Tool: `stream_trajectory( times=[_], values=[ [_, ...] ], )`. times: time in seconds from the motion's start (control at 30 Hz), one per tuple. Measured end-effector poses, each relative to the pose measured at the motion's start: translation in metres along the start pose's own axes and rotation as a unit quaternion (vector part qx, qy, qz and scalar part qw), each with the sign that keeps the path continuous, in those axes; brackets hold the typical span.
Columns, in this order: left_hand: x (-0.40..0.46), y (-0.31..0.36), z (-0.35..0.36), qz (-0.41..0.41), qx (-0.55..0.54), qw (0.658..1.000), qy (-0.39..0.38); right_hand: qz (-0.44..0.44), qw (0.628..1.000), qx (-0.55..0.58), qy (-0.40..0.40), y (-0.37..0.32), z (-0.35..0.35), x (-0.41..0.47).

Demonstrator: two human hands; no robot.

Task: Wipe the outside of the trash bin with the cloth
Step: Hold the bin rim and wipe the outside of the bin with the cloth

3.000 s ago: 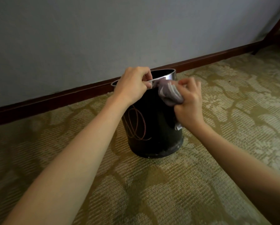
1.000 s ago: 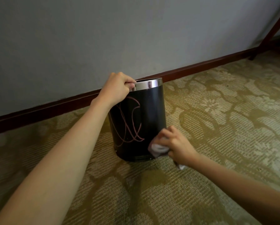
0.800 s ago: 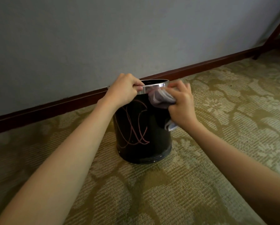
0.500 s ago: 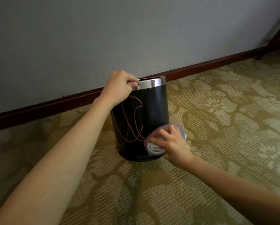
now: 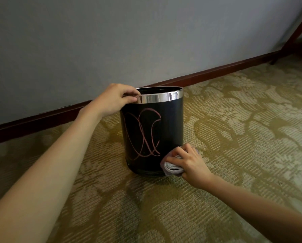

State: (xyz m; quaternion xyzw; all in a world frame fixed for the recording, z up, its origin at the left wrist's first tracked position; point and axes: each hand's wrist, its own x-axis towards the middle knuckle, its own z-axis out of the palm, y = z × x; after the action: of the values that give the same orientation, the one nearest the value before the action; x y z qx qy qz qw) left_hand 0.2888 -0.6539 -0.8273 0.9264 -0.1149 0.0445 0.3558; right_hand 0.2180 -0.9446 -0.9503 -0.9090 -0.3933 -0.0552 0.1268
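Note:
A round black trash bin [image 5: 171,123] with a shiny metal rim and a pink swirl drawn on its side stands upright on the carpet. My left hand [image 5: 114,99] grips the rim at its left edge, thumb and fingers curled over it. My right hand [image 5: 188,163] holds a bunched grey cloth [image 5: 171,168] and presses it against the bin's lower right side, near the base. Most of the cloth is hidden under my fingers.
The bin sits on a patterned olive carpet [image 5: 243,137] close to a grey wall [image 5: 129,41] with a dark wooden skirting board [image 5: 216,72]. A slanted wooden leg [image 5: 293,34] stands at the far right.
My right hand swept the cloth up to the rim and back down the bin's right side, now low at the base. My left hand kept its grip on the rim.

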Motion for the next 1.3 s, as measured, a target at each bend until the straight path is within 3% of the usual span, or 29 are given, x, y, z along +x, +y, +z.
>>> stream_trajectory(
  times=[0.17, 0.33, 0.43, 0.53, 0.63, 0.73, 0.83, 1.0, 1.07, 1.2, 1.3],
  values=[
    [0.004, -0.004, 0.012, -0.034, -0.032, 0.996, 0.07, -0.026, 0.999, 0.019, 0.02, 0.004, -0.022, 0.007],
    [0.011, 0.0, 0.02, -0.04, -0.033, 0.994, 0.092, 0.1, 0.965, 0.062, 0.235, 0.019, -0.068, 0.07],
    [0.013, 0.004, 0.024, -0.036, -0.029, 0.994, 0.103, 0.123, 0.947, 0.066, 0.291, 0.014, -0.072, 0.093],
    [0.014, 0.002, 0.023, -0.041, -0.026, 0.991, 0.123, 0.071, 0.967, 0.039, 0.242, 0.002, -0.044, 0.074],
    [0.013, -0.002, 0.02, -0.053, -0.032, 0.99, 0.13, -0.054, 0.992, -0.031, 0.109, -0.004, -0.008, 0.031],
    [0.012, 0.001, 0.02, -0.048, -0.034, 0.991, 0.121, -0.054, 0.998, -0.02, 0.031, -0.006, 0.003, 0.006],
    [0.013, 0.009, 0.026, -0.045, -0.042, 0.99, 0.129, -0.019, 0.999, 0.011, 0.045, -0.005, -0.012, 0.014],
    [0.015, 0.018, 0.037, -0.02, -0.027, 0.992, 0.125, 0.126, 0.953, 0.063, 0.267, 0.015, -0.064, 0.079],
    [0.016, 0.022, 0.041, -0.016, -0.017, 0.991, 0.13, 0.129, 0.944, 0.059, 0.297, 0.018, -0.072, 0.094],
    [0.018, 0.018, 0.036, -0.038, -0.03, 0.989, 0.142, 0.059, 0.97, -0.001, 0.235, 0.012, -0.044, 0.069],
    [0.016, 0.013, 0.03, -0.052, -0.037, 0.988, 0.141, -0.052, 0.992, -0.059, 0.094, 0.004, -0.011, 0.026]
  ],
)
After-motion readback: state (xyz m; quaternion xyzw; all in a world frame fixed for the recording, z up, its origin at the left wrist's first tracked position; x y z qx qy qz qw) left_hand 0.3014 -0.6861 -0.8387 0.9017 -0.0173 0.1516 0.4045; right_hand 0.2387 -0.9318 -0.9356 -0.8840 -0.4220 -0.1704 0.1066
